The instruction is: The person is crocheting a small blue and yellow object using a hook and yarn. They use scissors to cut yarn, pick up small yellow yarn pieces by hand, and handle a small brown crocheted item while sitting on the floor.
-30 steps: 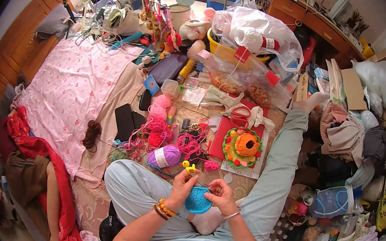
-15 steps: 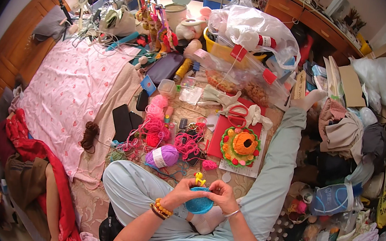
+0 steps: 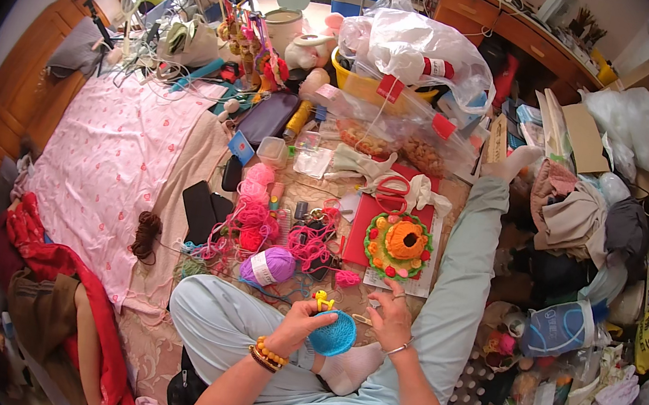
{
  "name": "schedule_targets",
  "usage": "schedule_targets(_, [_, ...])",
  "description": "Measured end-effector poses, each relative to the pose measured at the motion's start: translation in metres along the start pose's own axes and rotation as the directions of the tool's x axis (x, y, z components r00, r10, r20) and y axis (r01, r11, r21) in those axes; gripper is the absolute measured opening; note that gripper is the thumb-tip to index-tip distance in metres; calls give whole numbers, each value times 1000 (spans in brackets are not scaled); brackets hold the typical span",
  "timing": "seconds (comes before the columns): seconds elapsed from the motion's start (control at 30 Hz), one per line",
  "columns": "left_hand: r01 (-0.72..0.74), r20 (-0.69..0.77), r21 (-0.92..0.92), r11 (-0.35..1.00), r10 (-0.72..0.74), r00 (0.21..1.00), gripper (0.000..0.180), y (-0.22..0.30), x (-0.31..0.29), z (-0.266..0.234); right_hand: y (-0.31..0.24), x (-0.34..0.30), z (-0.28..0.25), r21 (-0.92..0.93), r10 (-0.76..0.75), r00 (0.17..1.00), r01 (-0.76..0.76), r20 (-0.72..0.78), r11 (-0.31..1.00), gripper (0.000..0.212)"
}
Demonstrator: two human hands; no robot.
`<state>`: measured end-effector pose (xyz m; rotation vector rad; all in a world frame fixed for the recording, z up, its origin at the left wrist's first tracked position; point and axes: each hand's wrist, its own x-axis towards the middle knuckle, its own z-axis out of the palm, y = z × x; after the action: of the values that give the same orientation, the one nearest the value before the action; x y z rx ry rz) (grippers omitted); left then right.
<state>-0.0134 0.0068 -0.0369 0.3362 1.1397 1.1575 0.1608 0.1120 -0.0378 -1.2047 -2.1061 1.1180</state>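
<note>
My left hand (image 3: 300, 329) grips a round blue crocheted piece (image 3: 333, 333) by its left edge, above my lap. At that hand's fingertips sits a small yellow animal-shaped figure (image 3: 322, 300); how it is attached I cannot tell. My right hand (image 3: 393, 320) is raised apart from the crocheted piece, fingers stretched and spread. Close to its thumb is a thin pale stick-like thing (image 3: 362, 319), too small to name. Just beyond that hand, an orange, yellow and green crocheted flower-shaped piece (image 3: 399, 245) lies on a red flat folder (image 3: 359, 232) and papers.
Pink yarn (image 3: 257, 214), a purple yarn ball (image 3: 268, 265) and a black phone (image 3: 199, 206) lie ahead to the left. Red-handled scissors (image 3: 393, 193) rest beyond the flower piece. Brown yarn (image 3: 145, 236) is on the left cloth. Clothes and bags crowd the right side.
My right hand has let go of the blue crocheted piece and moved right and away from me, its fingers spreading. My left hand keeps the piece, now turned more face-up.
</note>
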Motion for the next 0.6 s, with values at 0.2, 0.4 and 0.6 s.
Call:
schedule_targets(0.2, [-19,-29,-41,999,18,999,20,0,2,2,7,-7,7,-464,-214,941,317,261,827,20])
schedule_targets(0.4, [-37,-66,-65,997,33,997,20,-3,4,-2,25,-8,29,-620,-210,931,358,300,698,6])
schedule_targets(0.6, [-99,-126,-80,992,88,988,20,-5,4,-3,20,-9,19,-444,-191,978,208,82,872,14])
